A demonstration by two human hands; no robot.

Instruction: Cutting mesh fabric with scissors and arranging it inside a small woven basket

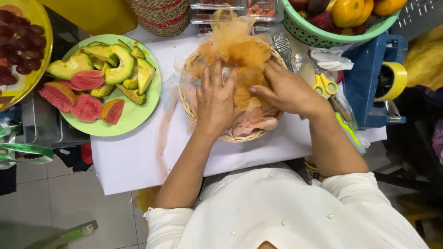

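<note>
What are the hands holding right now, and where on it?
Right hand pinches a fold of the orange netting in the wicker basket. Left hand lies flat, pressing the netting down, gripping nothing.

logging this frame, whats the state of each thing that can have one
left hand: flat, pressing orange netting
right hand: pinching the netting
orange netting: crumpled, bunched in basket
wicker basket: upright, lined with netting
guavas and avocados: cut open, on green plate
scissors: closed, lying flat
green fruit basket: full
</note>
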